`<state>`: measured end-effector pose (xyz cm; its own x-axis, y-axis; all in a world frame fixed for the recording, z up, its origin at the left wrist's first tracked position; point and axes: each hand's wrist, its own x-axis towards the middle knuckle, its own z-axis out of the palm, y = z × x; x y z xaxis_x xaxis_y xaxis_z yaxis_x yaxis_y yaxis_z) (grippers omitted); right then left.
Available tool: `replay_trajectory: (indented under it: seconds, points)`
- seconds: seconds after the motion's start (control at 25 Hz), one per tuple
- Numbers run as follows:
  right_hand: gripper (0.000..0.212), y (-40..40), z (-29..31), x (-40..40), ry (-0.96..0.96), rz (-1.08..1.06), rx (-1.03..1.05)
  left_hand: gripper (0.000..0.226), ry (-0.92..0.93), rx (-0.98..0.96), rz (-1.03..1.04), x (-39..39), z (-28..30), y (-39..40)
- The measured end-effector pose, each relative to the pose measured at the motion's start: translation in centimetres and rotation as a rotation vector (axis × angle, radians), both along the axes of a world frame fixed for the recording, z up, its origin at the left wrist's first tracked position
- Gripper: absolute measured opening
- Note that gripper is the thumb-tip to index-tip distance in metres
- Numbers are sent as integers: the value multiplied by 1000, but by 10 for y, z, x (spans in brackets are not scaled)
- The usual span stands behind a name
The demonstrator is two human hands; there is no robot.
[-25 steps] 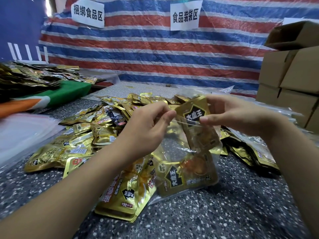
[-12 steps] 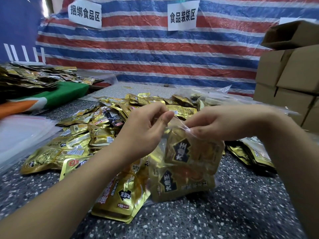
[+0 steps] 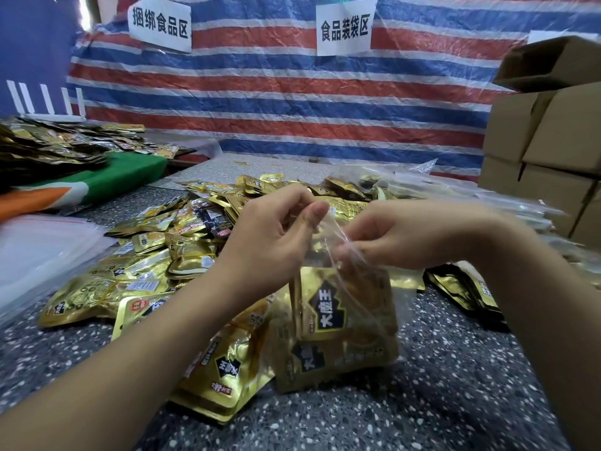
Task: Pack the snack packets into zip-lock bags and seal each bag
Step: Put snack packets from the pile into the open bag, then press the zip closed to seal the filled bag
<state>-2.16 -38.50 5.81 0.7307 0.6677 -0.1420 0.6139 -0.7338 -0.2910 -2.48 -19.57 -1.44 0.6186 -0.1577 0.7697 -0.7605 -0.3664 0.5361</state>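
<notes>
Two white paper signs hang on the striped tarp behind the hands: the left sign (image 3: 159,23) reads 捆绑食品区 and the right sign (image 3: 346,27) reads 食品装袋区. The gold snack packets carry a black badge with 大魔王 in gold letters. Two such packets (image 3: 338,323) show through the clear zip-lock bag (image 3: 325,249), which hangs from both hands with its bottom resting on the speckled bench (image 3: 455,385). The left hand (image 3: 273,242) has its grip clamped on the bag's top edge, thumb against curled fingers. The right hand (image 3: 406,236) pinches the same top edge just beside it, fingers curled tight on the plastic. A loose heap of packets (image 3: 162,255), too many to count, lies left of and behind the hands. Stacked cardboard boxes (image 3: 546,151) stand to the right; at least five show.
</notes>
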Motion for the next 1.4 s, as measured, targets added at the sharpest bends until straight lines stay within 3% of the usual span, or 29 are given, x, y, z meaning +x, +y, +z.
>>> replay_trajectory:
  seconds: [0.08,0.28,0.44,0.52,0.68,0.88,1.0,1.16,1.28,1.4]
  points:
    - [37,-1,6,-3,-103,-73,30,30,9,-62,-4,-1,3,1]
    - [69,-8,27,-18,-47,-118,282,25,10,-123,4,-2,7,1]
    - [40,-13,32,-24,-249,0,262,25,3,-114,18,-2,18,-1]
    - [30,-18,36,-23,-317,1,373,25,-2,-127,-9,-1,31,-4]
    - [31,-30,43,-24,-604,18,582,21,-43,-127,-68,0,65,-12]
    - [31,-33,47,-21,-835,-6,665,16,-122,-74,-97,10,87,-17]
    - [23,-33,48,-16,-836,-137,605,10,-66,-15,-104,18,83,-23]
    - [36,-30,37,-5,-678,-362,408,9,2,-47,-120,28,78,-24]
    - [22,-27,34,-1,-591,-342,489,7,40,-19,-154,30,80,-19]
    - [24,-28,37,-2,-580,-329,543,21,203,12,-181,27,85,-12]
